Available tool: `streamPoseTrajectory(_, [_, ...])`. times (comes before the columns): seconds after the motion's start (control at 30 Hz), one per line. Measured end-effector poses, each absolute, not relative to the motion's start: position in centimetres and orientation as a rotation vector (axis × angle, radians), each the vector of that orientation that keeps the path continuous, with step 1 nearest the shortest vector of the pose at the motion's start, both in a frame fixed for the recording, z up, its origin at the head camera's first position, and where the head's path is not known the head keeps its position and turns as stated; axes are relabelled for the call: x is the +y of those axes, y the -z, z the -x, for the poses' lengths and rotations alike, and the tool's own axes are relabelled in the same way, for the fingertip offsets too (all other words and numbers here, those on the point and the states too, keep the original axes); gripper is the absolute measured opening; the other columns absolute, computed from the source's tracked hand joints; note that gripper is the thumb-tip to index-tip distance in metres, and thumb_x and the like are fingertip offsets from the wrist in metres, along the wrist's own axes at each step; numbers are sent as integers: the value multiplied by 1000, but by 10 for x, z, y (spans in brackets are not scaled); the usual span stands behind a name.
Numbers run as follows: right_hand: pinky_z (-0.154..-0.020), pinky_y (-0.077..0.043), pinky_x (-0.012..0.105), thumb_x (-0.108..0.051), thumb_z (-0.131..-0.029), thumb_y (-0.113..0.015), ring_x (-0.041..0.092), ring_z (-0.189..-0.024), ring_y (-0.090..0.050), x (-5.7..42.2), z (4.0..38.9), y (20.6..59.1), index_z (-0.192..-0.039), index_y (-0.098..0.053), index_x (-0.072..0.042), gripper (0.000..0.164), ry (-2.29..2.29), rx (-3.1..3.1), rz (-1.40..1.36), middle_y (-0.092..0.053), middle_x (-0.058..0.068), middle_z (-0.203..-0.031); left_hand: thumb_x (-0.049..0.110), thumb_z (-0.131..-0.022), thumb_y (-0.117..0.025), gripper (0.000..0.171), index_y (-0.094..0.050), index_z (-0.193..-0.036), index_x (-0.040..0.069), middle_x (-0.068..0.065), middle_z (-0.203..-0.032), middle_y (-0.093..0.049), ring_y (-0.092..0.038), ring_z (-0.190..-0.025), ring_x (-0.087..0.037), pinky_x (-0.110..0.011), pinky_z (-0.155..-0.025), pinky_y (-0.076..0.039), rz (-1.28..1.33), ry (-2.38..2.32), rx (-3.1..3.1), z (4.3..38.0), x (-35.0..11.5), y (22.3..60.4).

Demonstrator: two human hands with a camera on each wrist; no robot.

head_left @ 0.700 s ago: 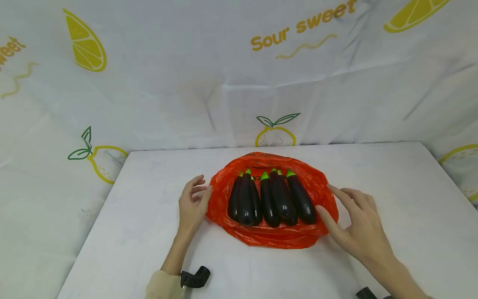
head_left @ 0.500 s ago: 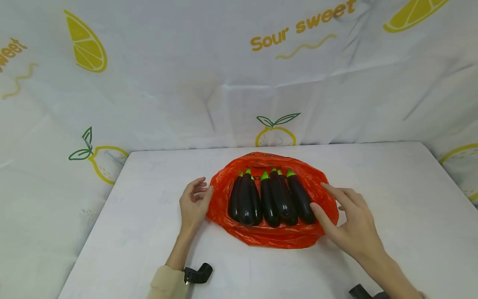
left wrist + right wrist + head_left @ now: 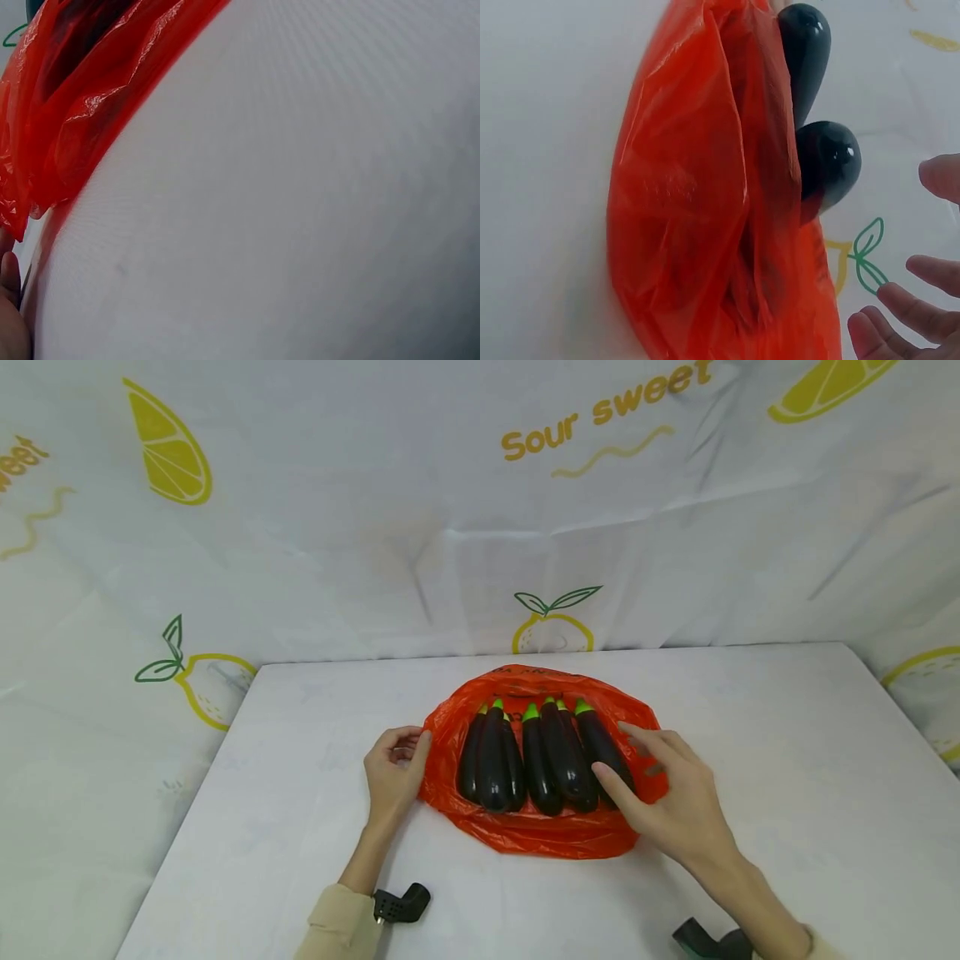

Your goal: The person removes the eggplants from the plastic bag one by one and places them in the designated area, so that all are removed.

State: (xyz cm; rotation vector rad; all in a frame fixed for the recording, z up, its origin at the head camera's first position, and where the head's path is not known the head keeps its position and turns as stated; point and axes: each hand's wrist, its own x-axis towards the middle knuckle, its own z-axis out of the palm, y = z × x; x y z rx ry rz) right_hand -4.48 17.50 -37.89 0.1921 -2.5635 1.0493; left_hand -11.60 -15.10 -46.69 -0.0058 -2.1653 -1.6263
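A red plastic bag (image 3: 540, 843) lies spread on the white table, with several dark eggplants (image 3: 495, 764) side by side in its mouth, green ends pointing away. My left hand (image 3: 392, 777) is at the bag's left rim, thumb and forefinger pinching the edge. In the left wrist view, only a little of that hand shows, below a hanging fold of the bag (image 3: 90, 120). Over the bag's right side, my right hand (image 3: 678, 797) is spread around the rightmost eggplant (image 3: 596, 735), thumb and fingers apart, holding nothing. Rounded eggplant ends (image 3: 829, 165) stick out of the bag in the right wrist view.
The white table (image 3: 322, 718) reaches out on both sides of the bag. A lemon-printed white cloth (image 3: 360, 527) hangs behind it. A black wrist mount (image 3: 402, 903) is on the left wrist, and another (image 3: 712, 941) on the right.
My right hand has moved left over the bag's right rim to the rightmost eggplant. The left thumb and forefinger have come together at the rim. The eggplants have stayed in place.
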Motion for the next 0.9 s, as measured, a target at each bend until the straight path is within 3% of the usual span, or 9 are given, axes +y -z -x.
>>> streamPoseTrajectory(0.27, [-69, -56, 27, -29, -80, -86, 23, -88, -61, 160, 51, 383, -129, -68, -5, 57, -1085, -2609, -190, -68, 14, -113, 10, -91, -73, 12, -73, -96, -1, -15, -85, -71, -59, -72, -5, -12, -66, -50, -5, 1573, -2209, 115, -151, 466])
streamPoseTrajectory(0.57, [-69, -56, 32, -41, -79, -85, 23, -80, -63, 141, 56, 385, -130, -68, -4, 66, -1070, -2684, -127, -68, 16, -118, 9, -92, -73, 10, -73, -92, -1, -15, -80, -69, -57, -67, -5, -13, -63, -48, 49, 1545, -2241, 117, -151, 467])
streamPoseTrajectory(0.9, [-69, -55, 29, -38, -75, -90, 20, -78, -61, 128, 58, 392, -127, -69, -2, 66, -1057, -2725, -114, -65, 15, -110, 9, -91, -73, 9, -73, -91, -1, -15, -79, -69, -56, -66, -7, -13, -61, -48, 26, 1552, -2255, 118, -151, 467])
